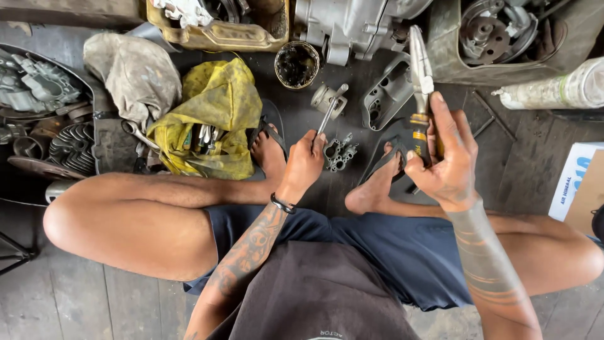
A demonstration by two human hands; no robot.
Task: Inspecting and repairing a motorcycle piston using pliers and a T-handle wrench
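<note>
The pliers (420,69) are long-nosed, bare grey metal with yellow-and-black grips, their tips pointing toward the top of the frame; the right hand (440,157) is closed around the grips, right of centre; the left hand (304,165) is curled shut on a slim metal rod (326,116), just left of a small grey casting (340,153) on the floor (503,145).

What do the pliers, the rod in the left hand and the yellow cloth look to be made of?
Pliers: dull grey metal jaws, with yellow and black handles that look rubber- or plastic-coated.
Rod: bright bare metal, probably steel, judging by its shine.
Yellow cloth: soft woven fabric, creased and grease-stained.
</note>
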